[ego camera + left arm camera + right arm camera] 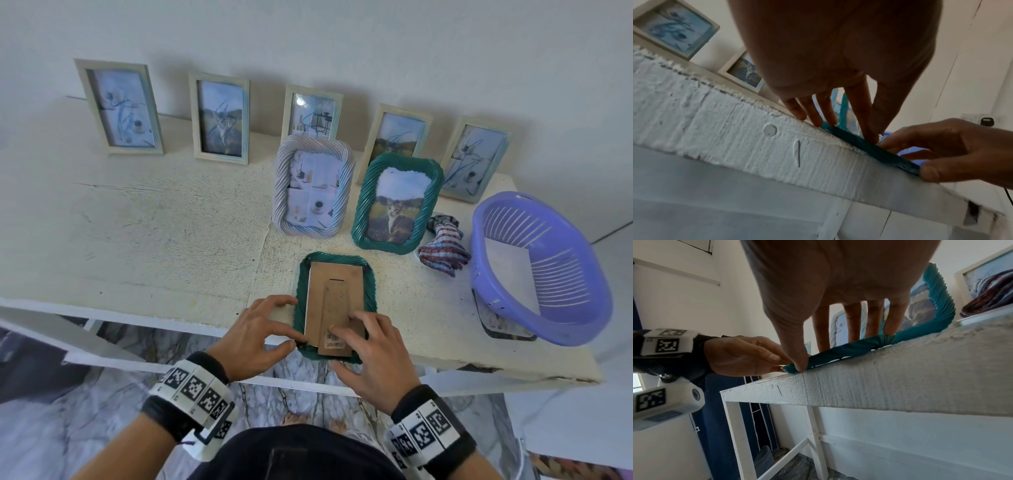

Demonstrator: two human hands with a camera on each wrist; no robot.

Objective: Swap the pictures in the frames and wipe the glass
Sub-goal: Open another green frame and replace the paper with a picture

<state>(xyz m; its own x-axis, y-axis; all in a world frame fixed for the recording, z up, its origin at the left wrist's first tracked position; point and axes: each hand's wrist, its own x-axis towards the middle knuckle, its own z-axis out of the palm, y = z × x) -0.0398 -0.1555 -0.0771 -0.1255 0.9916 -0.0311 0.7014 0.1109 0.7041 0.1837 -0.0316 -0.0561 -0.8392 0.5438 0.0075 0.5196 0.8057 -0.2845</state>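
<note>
Face-down teal rope-pattern frame (301, 291) at the near edge of the white table (137, 212), brown cardboard backing (334, 294) with folded easel stand uppermost. Left hand (255, 337) at the frame's left side: fingertips against the left rim, thumb on the near-left corner, pinching the frame. Right hand (371, 353) on the backing's lower part: fingers laid nearly straight over the barcode label (331, 339), thumb under the frame's near edge.

Head view only: beyond the fingertips, a white rope-pattern frame (313, 186) and a second teal frame with a cat picture (395, 204) standing upright; right of the right hand, a checked cloth (443, 248) and a purple plastic basket (537, 270); five pale flat frames (221, 118) along the wall.

Left wrist view only: frame's near edge (869, 146) overhanging the table lip, right thumb (931, 172) pressed to its corner.

Right wrist view only: left thumb and forefinger (774, 360) closed on the opposite corner (791, 368).
</note>
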